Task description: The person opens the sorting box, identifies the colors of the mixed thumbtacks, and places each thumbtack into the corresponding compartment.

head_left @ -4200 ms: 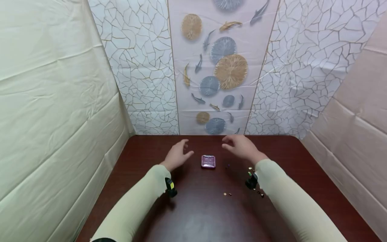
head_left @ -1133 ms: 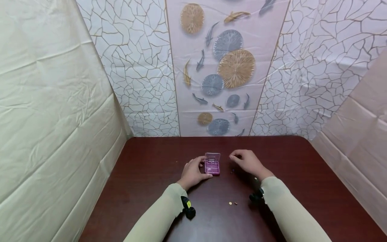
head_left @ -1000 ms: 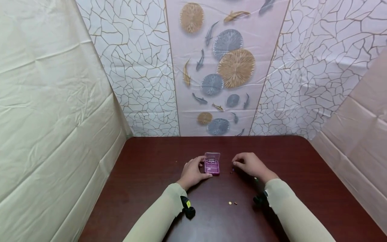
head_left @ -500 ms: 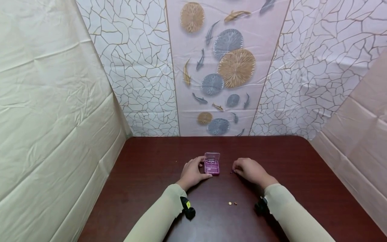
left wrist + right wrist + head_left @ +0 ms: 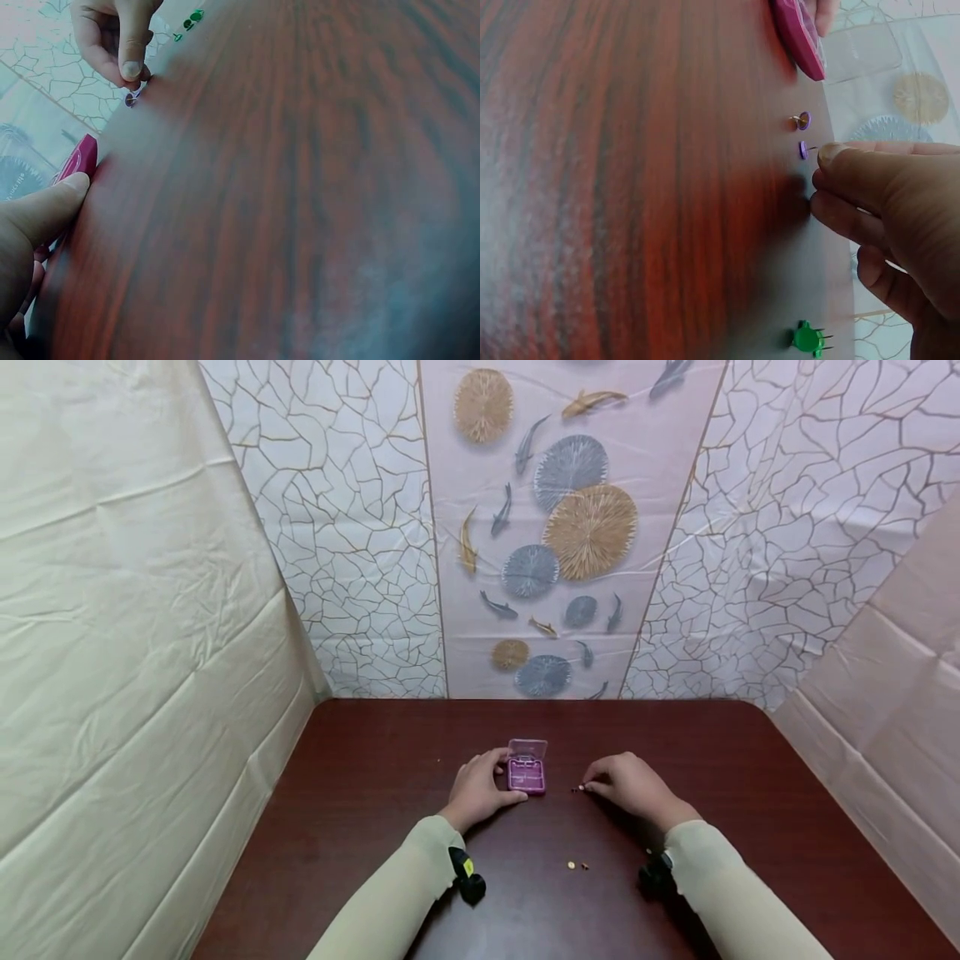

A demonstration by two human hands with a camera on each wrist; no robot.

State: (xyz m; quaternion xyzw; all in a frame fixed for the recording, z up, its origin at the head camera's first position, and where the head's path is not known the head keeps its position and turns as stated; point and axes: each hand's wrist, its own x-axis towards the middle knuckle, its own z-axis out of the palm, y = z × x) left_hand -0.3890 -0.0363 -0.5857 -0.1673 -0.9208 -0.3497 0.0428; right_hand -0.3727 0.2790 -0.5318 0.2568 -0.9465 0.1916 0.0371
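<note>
A small pink compartment box (image 5: 527,778) stands on the table with its clear lid (image 5: 528,747) raised at the back. My left hand (image 5: 478,789) holds it from the left, thumb at the front edge and fingers toward the rear. To the right of the box, my right hand (image 5: 632,783) is low over the table. In the right wrist view, its thumb and forefinger pinch the thin shank of a purple flat-headed pin (image 5: 803,150). A second purple pin (image 5: 804,121) with a gold shank lies beside it, nearer the box. The right forefinger is partly hidden by the thumb.
Green pins (image 5: 189,24) lie farther right, past the right hand; one green cluster (image 5: 808,339) shows several shanks. Closer to me are a round gold piece (image 5: 572,865) and a smaller gold piece (image 5: 586,867). A patterned cloth wall (image 5: 532,635) borders the table's far edge.
Earlier the box was closed and both hands were off it. Its lid is now up and my left hand holds it. My right hand has come down to the purple pins.
</note>
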